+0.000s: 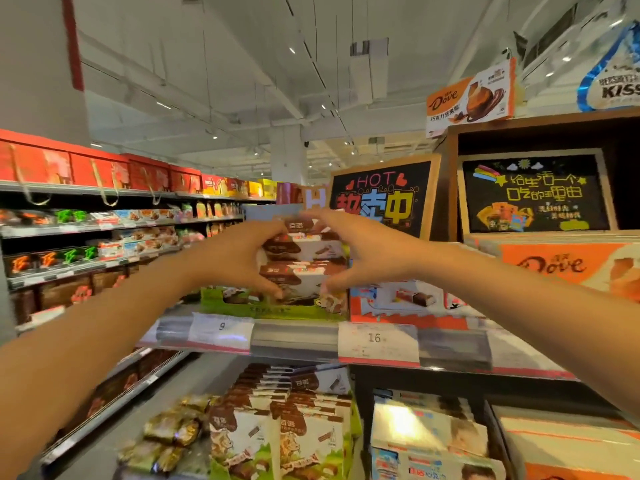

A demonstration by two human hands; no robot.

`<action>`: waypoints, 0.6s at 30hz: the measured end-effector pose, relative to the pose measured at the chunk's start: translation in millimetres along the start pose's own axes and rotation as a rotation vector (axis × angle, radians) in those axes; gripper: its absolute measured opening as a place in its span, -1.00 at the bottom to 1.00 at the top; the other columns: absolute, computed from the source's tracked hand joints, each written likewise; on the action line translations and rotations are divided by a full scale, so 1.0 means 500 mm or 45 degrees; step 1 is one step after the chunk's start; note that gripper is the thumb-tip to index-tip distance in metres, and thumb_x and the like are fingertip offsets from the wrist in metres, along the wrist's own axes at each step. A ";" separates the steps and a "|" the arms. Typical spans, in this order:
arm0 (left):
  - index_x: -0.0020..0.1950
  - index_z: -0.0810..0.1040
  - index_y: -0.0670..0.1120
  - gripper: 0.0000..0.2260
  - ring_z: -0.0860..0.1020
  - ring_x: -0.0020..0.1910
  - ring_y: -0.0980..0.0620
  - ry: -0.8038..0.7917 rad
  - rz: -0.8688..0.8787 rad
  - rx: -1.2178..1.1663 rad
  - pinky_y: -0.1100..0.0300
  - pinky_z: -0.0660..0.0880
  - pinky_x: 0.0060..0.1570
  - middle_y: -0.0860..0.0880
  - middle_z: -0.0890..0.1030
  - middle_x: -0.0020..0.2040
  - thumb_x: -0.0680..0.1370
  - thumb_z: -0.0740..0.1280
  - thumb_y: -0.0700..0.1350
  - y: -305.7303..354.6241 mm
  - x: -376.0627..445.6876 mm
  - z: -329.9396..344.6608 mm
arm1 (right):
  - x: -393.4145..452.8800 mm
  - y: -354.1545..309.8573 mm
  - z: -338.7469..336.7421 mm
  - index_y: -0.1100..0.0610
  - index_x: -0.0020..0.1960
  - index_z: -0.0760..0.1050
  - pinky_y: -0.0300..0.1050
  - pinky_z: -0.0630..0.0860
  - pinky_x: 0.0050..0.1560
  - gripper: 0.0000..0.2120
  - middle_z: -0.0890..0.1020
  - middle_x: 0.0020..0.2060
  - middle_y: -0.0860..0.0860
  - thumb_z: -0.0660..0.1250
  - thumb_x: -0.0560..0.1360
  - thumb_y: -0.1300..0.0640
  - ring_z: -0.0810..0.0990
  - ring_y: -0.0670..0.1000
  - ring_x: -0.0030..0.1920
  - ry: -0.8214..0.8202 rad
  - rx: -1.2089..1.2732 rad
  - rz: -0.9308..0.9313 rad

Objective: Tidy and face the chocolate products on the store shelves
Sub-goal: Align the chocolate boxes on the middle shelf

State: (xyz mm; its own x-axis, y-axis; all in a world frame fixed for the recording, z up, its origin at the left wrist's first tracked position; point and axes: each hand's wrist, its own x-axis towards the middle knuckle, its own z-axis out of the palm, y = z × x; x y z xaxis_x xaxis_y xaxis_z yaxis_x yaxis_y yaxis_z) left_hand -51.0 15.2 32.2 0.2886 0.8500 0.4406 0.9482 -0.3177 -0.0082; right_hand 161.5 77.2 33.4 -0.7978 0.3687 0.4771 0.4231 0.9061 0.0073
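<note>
1. Two bare hands reached up to a stack of brown-and-white chocolate boxes, which stood in a green cardboard display tray on the upper shelf of the store's end display.
2. The left hand curled around the stack's left side, fingers over the top and thumb at the bottom box; the right hand mirrored it on the right side. Both appeared to be clasping the stack between them.
3. Just right of the stack lay red-and-white chocolate cartons; further right, an orange Dove box.
4. Below the stack, on the lower shelf, more boxes of the same brown-and-white kind stood in rows, with gold-wrapped sweets to their left.
5. Risk, as a judgement: the stack stood several boxes tall and was held only from the sides, so an uneven squeeze or a quick pull could let middle boxes slip out and fall onto the lower shelf.
6. A sideways shove might also push the stack against the red-and-white cartons.
7. Hard to make out: the picture was blurred, so small print on the boxes could not be read; the white price tags under the stack showed only "9" and "16". The hands hid the stack's edges, so its straightness could not be judged.
</note>
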 end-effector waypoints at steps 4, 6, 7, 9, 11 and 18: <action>0.33 0.31 0.21 -0.30 0.48 0.14 0.13 -0.052 0.011 -0.110 0.08 0.43 0.21 0.16 0.52 0.19 0.26 0.51 0.24 -0.039 0.015 0.005 | 0.023 -0.008 0.004 -0.06 0.48 0.05 -0.25 0.38 0.16 -0.16 0.37 0.34 -0.09 0.49 0.37 0.06 0.39 -0.11 0.24 -0.101 0.043 0.079; 0.25 0.32 0.19 -0.40 0.52 0.10 0.13 -0.045 0.005 -0.277 0.11 0.46 0.17 0.13 0.53 0.16 0.30 0.52 0.15 -0.048 0.025 -0.004 | 0.030 -0.002 -0.010 -0.07 0.44 0.13 -0.23 0.44 0.13 -0.24 0.39 0.24 -0.13 0.47 0.38 0.11 0.42 -0.11 0.19 -0.115 0.273 0.172; 0.22 0.32 0.15 -0.45 0.53 0.05 0.14 -0.036 0.019 -0.352 0.19 0.48 0.10 0.10 0.53 0.16 0.34 0.52 0.08 -0.050 0.031 -0.009 | 0.031 0.002 -0.016 -0.08 0.41 0.16 -0.23 0.47 0.10 -0.28 0.38 0.22 -0.14 0.47 0.39 0.14 0.45 -0.09 0.18 -0.096 0.395 0.226; 0.26 0.26 0.14 -0.45 0.53 -0.03 0.20 -0.037 0.068 -0.438 0.35 0.46 -0.07 0.07 0.50 0.14 0.39 0.48 0.00 -0.056 0.042 -0.015 | 0.034 0.011 -0.018 -0.10 0.37 0.21 -0.19 0.56 0.00 -0.32 0.43 0.22 -0.08 0.46 0.39 0.21 0.55 -0.04 0.13 -0.056 0.624 0.325; 0.36 0.21 0.14 -0.40 0.48 -0.05 0.26 -0.071 0.110 -0.467 0.43 0.41 -0.12 0.13 0.45 0.10 0.42 0.45 -0.01 -0.064 0.047 -0.015 | 0.036 0.013 -0.011 -0.11 0.36 0.23 -0.19 0.58 -0.09 -0.35 0.47 0.19 -0.02 0.44 0.40 0.23 0.60 -0.01 0.08 -0.037 0.721 0.398; 0.43 0.24 0.04 -0.33 0.45 0.07 0.23 -0.090 0.184 -0.437 0.58 0.34 -0.16 0.17 0.39 0.12 0.41 0.49 -0.06 -0.082 0.067 -0.005 | 0.048 -0.004 0.002 -0.15 0.42 0.15 -0.10 0.48 0.18 -0.37 0.32 0.37 -0.04 0.36 0.48 0.15 0.45 -0.03 0.25 -0.050 0.551 0.521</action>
State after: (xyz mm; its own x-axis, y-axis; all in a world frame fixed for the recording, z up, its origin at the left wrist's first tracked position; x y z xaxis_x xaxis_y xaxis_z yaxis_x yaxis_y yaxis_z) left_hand -80.3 55.8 49.4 0.4358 0.8093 0.3938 0.8006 -0.5485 0.2412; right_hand 140.9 84.4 44.1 -0.6260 0.7054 0.3324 0.4922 0.6881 -0.5332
